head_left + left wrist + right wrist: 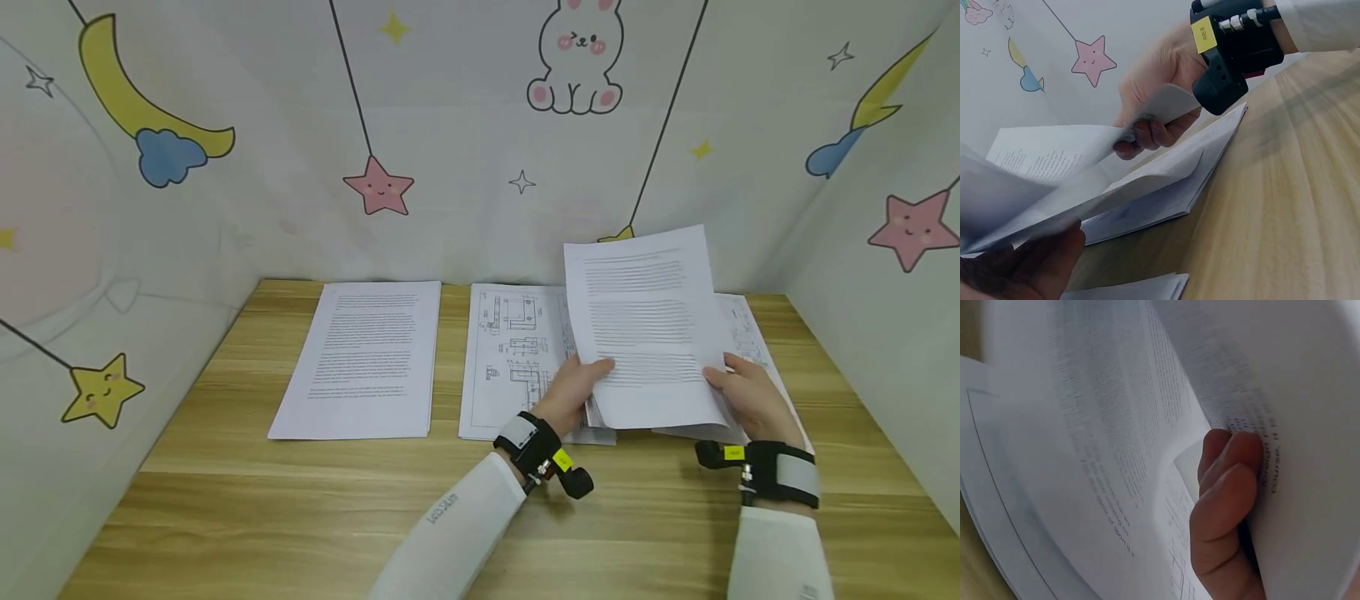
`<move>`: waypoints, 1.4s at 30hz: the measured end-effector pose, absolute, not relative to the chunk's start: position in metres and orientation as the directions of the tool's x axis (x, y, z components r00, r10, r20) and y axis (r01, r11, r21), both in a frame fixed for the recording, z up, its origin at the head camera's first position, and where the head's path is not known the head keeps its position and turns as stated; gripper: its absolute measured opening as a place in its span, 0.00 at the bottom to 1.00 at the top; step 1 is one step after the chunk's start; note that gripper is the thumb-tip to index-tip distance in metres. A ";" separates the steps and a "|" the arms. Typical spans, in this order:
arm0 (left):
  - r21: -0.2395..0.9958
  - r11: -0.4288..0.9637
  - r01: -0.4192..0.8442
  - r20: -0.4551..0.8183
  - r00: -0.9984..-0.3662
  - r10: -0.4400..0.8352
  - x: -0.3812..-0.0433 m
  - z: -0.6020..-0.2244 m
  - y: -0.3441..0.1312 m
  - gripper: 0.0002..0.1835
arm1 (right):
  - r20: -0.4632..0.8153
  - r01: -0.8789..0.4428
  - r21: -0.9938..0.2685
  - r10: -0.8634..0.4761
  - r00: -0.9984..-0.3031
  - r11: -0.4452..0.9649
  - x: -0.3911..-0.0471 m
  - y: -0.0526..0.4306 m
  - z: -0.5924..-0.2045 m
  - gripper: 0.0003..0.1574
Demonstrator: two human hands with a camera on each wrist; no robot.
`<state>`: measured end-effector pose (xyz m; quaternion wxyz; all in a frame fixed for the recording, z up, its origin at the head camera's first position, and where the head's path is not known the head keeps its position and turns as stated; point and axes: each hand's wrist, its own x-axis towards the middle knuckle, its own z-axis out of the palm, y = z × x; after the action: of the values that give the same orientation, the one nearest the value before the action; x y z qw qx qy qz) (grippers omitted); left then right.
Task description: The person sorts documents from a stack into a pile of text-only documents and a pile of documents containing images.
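Printed text sheets [637, 317] are held up, tilted, over the right half of the table. My left hand [570, 392] grips their lower left edge, thumb on top of the paper. At the right edge, my right hand [750, 400] pinches the paper between thumb and fingers. The left wrist view shows the sheets spread apart, with a curled paper corner [1172, 105] in the right hand. In the right wrist view, curled fingers [1229, 494] press against a bent page. Beneath lie a stack of technical drawings [495, 392] and another drawing stack [750, 333], both partly covered.
A neat stack of text pages [360, 358] lies on the left side of the wooden table [300, 517]. A white cloth wall [465, 100] with cartoon prints rises right behind the papers and along both sides.
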<state>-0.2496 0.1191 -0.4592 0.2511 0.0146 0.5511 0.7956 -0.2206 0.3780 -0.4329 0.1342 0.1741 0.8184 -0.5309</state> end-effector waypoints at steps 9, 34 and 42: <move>0.922 -0.205 -0.330 -0.245 -0.904 0.350 -0.252 -0.450 0.092 0.22 | -0.234 0.310 -0.805 0.209 -0.950 0.506 -0.229 0.343 -0.427 0.44; 0.954 -0.107 -0.281 -0.247 -0.936 0.251 -0.251 -0.432 -0.014 0.20 | -0.095 0.121 -0.940 0.098 -0.991 0.319 -0.236 0.237 -0.421 0.51; 0.968 -0.102 -0.231 -0.213 -0.963 0.164 -0.251 -0.436 -0.041 0.20 | 0.028 0.021 -0.939 0.137 -0.990 0.344 -0.231 0.197 -0.421 0.45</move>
<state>-0.2509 -0.0413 -0.4360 0.1332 -0.0257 0.6569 0.7417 -0.2313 0.1970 -0.4211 -0.0508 0.0482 0.8181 -0.5708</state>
